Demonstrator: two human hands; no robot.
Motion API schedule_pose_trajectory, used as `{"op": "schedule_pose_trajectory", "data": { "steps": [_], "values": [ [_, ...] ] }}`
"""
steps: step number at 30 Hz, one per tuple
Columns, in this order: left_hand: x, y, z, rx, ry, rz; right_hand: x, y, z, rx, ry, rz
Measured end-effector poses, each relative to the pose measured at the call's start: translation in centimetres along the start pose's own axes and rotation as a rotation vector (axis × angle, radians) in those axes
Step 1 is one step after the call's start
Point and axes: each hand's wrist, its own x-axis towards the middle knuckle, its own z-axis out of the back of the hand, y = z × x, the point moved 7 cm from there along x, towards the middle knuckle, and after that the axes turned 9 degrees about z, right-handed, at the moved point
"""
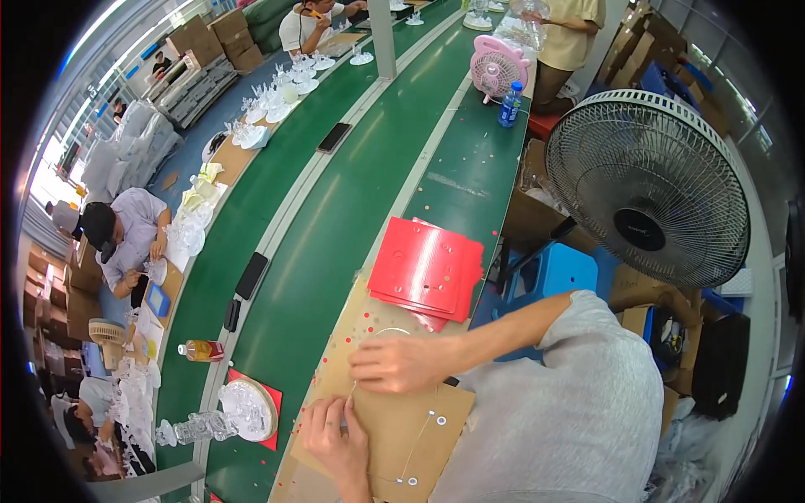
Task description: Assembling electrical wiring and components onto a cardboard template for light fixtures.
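Note:
A brown sheet of card (pixel 390 453) lies in front of me, with a thin pale cord (pixel 419 444) running between two white round discs (pixel 441 421) near its edge. My right hand (pixel 390 362) is closed over the upper part of the card, fingers pinched on a thin pale cord that loops out above the knuckles. Just below it, my left hand (pixel 335 432) rests on the card with thumb and fingertips together at the lower end of that cord. A stack of glossy red sheets (pixel 423 260) lies beyond my right hand.
Small red dots are scattered around the card. Left on the green bench (pixel 327 218) stand a clear ornament on a round base (pixel 249 409), a drink bottle (pixel 201 350) and phones (pixel 251 275). A large fan (pixel 646 193) and blue stool (pixel 558 277) are right. Other people work across the bench.

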Motion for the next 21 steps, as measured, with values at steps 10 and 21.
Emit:
{"op": "schedule_pose_trajectory", "data": {
  "steps": [10,21],
  "values": [
    [-1.0,1.7,2.1,-0.141,-0.097,0.233,-1.7,2.2,-0.2,0.170,-0.155,-0.268],
    [-7.8,6.8,3.8,-0.551,-0.326,0.588,1.3,1.6,-0.7,0.270,-0.006,-0.224]
  ]
}}
